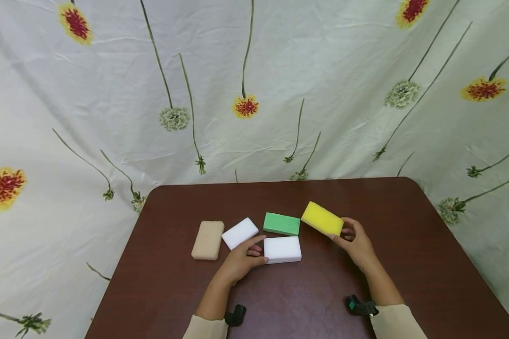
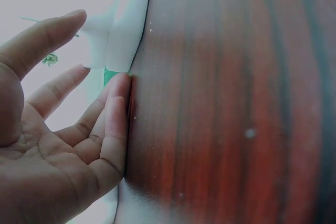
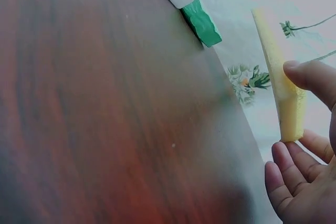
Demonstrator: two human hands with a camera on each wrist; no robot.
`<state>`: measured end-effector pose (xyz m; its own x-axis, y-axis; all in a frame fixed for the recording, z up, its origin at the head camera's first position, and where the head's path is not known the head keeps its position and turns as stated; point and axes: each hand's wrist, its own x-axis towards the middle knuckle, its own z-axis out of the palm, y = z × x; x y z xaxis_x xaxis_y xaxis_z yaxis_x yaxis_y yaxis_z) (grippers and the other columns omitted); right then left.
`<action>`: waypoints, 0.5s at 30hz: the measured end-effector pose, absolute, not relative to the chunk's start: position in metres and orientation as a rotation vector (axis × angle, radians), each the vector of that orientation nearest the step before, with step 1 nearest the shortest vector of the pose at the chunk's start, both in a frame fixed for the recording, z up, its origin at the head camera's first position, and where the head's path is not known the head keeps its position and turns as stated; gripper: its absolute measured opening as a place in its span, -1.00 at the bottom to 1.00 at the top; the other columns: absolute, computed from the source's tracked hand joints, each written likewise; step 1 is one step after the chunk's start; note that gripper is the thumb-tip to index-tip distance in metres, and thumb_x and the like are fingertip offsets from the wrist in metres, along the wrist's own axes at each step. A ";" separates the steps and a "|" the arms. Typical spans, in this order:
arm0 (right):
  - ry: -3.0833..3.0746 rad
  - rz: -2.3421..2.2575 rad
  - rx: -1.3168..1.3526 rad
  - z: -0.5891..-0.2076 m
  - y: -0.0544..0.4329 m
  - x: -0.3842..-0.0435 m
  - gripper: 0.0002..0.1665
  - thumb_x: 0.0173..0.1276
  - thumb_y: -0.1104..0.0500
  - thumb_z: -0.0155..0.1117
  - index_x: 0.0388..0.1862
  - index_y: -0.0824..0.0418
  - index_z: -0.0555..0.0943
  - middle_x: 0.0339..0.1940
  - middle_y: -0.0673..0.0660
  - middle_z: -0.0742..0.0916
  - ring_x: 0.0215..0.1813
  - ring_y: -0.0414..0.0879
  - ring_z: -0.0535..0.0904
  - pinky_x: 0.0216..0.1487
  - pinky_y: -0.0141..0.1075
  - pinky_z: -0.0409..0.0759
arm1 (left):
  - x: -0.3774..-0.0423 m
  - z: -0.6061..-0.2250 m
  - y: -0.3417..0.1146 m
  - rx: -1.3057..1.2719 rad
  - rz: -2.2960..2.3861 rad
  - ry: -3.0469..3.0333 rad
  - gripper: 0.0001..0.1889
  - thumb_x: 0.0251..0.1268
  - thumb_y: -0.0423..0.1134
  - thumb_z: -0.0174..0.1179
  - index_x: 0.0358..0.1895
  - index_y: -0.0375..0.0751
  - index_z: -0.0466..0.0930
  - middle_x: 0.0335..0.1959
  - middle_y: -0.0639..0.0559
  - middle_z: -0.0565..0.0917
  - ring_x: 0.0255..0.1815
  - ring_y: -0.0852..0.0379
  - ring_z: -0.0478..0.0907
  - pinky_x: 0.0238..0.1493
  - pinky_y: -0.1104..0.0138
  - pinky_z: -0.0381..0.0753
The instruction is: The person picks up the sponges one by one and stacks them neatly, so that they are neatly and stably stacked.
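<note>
Yellow foam is showing between the right hand's fingers — thumb and fingertips are pinching the yellow sponge by its nearer end. Leftward of those fingertips, a green sponge is lying on the brown table. The left hand is holding thumb and forefinger apart at the left end of the nearer white block — whether they are touching it, I cannot tell. Another white block is lying just beyond the left fingers; a beige block is resting to their left.
</note>
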<state>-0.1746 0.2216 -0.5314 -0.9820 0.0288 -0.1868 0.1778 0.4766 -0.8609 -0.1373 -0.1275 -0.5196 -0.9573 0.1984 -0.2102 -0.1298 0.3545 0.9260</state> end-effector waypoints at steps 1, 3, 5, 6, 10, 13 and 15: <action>2.574 -1.526 0.172 -0.531 0.221 -0.174 0.04 0.29 -0.26 0.41 0.58 0.05 0.15 0.38 0.27 0.44 0.31 0.20 0.43 0.19 -0.01 0.56 | -0.136 -0.516 -0.127 0.063 1.640 2.330 -0.33 0.19 -0.31 0.42 0.42 -0.15 0.47 0.06 -0.29 0.57 0.09 -0.12 0.54 -0.03 0.25 0.52; 2.582 -1.527 0.150 -0.530 0.219 -0.173 0.03 0.29 -0.26 0.41 0.58 0.04 0.15 0.40 0.26 0.42 0.32 0.20 0.42 0.21 0.02 0.54 | -0.133 -0.506 -0.127 0.072 1.650 2.318 -0.33 0.19 -0.33 0.42 0.41 -0.19 0.46 0.06 -0.32 0.56 0.10 -0.17 0.54 -0.03 0.25 0.52; 2.595 -1.535 0.125 -0.529 0.218 -0.171 0.02 0.29 -0.25 0.42 0.57 0.04 0.17 0.42 0.24 0.40 0.33 0.19 0.42 0.24 0.04 0.52 | -0.130 -0.497 -0.127 0.085 1.657 2.311 -0.34 0.18 -0.35 0.42 0.41 -0.23 0.46 0.05 -0.34 0.56 0.10 -0.20 0.55 -0.04 0.25 0.52; 2.603 -1.540 0.110 -0.529 0.217 -0.171 0.00 0.30 -0.23 0.42 0.56 0.04 0.18 0.43 0.23 0.39 0.34 0.19 0.41 0.25 0.05 0.52 | -0.128 -0.493 -0.127 0.093 1.659 2.312 -0.33 0.18 -0.35 0.42 0.40 -0.24 0.46 0.05 -0.34 0.56 0.09 -0.20 0.55 -0.05 0.25 0.53; 2.632 -1.573 0.044 -0.529 0.212 -0.169 -0.05 0.30 -0.16 0.46 0.53 0.05 0.23 0.44 0.20 0.40 0.34 0.18 0.43 0.29 0.07 0.48 | -0.126 -0.489 -0.126 0.098 1.669 2.313 -0.33 0.17 -0.35 0.42 0.40 -0.26 0.46 0.04 -0.33 0.57 0.09 -0.19 0.56 -0.06 0.27 0.53; 2.653 -1.587 -0.005 -0.530 0.209 -0.168 -0.08 0.30 -0.11 0.47 0.52 0.06 0.25 0.41 0.20 0.43 0.32 0.17 0.46 0.29 0.06 0.47 | -0.128 -0.492 -0.126 0.080 1.672 2.310 -0.33 0.17 -0.35 0.42 0.40 -0.23 0.47 0.04 -0.31 0.57 0.09 -0.17 0.56 -0.05 0.27 0.53; 2.672 -1.580 -0.033 -0.529 0.206 -0.167 -0.09 0.29 -0.09 0.48 0.51 0.06 0.27 0.37 0.20 0.46 0.29 0.17 0.47 0.27 0.05 0.48 | -0.128 -0.493 -0.125 0.076 1.673 2.311 -0.33 0.17 -0.35 0.42 0.40 -0.23 0.47 0.04 -0.31 0.57 0.09 -0.16 0.56 -0.05 0.27 0.53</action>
<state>-0.1670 0.2064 -0.5293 -0.9991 -0.0372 -0.0214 0.0008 0.4821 -0.8761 -0.1281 -0.1253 -0.4929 -0.9576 0.2083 -0.1991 -0.1241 0.3253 0.9374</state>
